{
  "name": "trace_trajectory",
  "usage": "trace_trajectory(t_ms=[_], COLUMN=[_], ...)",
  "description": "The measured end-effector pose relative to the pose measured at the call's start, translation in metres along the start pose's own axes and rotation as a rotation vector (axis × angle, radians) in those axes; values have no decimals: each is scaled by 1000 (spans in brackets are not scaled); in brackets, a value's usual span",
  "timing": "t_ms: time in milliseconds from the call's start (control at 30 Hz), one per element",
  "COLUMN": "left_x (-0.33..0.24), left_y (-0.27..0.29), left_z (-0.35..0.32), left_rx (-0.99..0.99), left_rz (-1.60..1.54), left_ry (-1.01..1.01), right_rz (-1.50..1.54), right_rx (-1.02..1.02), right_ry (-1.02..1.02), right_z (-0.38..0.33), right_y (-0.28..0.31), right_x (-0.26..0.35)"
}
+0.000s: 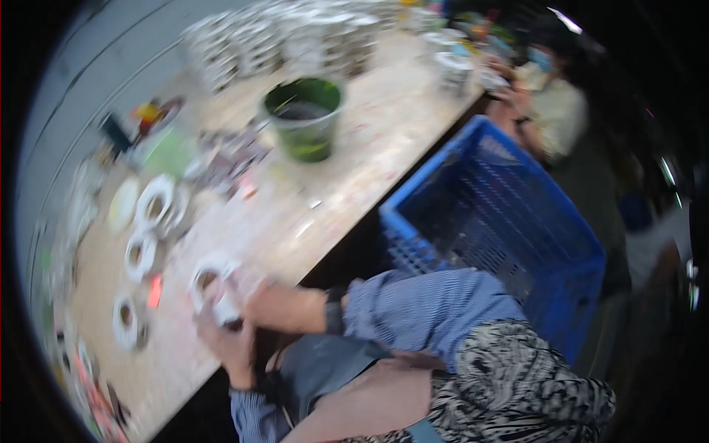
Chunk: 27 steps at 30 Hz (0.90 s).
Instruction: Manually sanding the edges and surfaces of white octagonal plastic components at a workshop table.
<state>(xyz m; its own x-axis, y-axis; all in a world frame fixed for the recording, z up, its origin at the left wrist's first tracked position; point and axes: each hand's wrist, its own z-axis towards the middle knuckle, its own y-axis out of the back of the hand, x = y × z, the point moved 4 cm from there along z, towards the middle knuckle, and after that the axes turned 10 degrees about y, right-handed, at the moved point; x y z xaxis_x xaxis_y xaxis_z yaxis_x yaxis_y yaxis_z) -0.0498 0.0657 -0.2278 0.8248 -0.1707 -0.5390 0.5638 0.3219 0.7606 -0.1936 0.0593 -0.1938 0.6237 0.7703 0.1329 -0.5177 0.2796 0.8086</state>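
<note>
Both hands come together over the near edge of the table (354, 177). A white hollow piece (224, 313) with a round opening is between them, smeared by motion. My left hand (227, 345) closes around its near side. From the right, my right hand (260, 297) reaches across with its fingers at the same piece; a dark band circles that wrist. Several similar white ring-shaped pieces stand to the left, among them one piece (128, 322) near the hands and another (140, 255) farther off. Close to these lies a small orange-red strip (155, 291).
A green-stained tub (303, 122) holding dark liquid stands mid-table. Stacked white pieces (288, 40) line the back. Grey scraps (229, 155) lie left of the tub. A blue plastic crate (491, 199) sits beside the table. At the far right, a masked person (550, 107) handles a white piece.
</note>
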Motion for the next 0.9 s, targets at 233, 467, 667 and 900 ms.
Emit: trace_trajectory(t_ms=[233, 467, 667, 900], left_x=[-19, -11, -5, -4], left_y=[-2, 6, 3, 4], left_z=[10, -1, 2, 3], left_rx=[10, -13, 21, 52], left_rz=[-12, 30, -17, -24], left_ry=[99, 101, 120, 139], right_rz=[-394, -176, -328, -388], right_rx=[223, 595, 185, 190], right_ry=[139, -44, 408, 306], right_z=[-10, 24, -8, 3], right_y=[17, 20, 20, 17], right_x=[-3, -48, 8, -2])
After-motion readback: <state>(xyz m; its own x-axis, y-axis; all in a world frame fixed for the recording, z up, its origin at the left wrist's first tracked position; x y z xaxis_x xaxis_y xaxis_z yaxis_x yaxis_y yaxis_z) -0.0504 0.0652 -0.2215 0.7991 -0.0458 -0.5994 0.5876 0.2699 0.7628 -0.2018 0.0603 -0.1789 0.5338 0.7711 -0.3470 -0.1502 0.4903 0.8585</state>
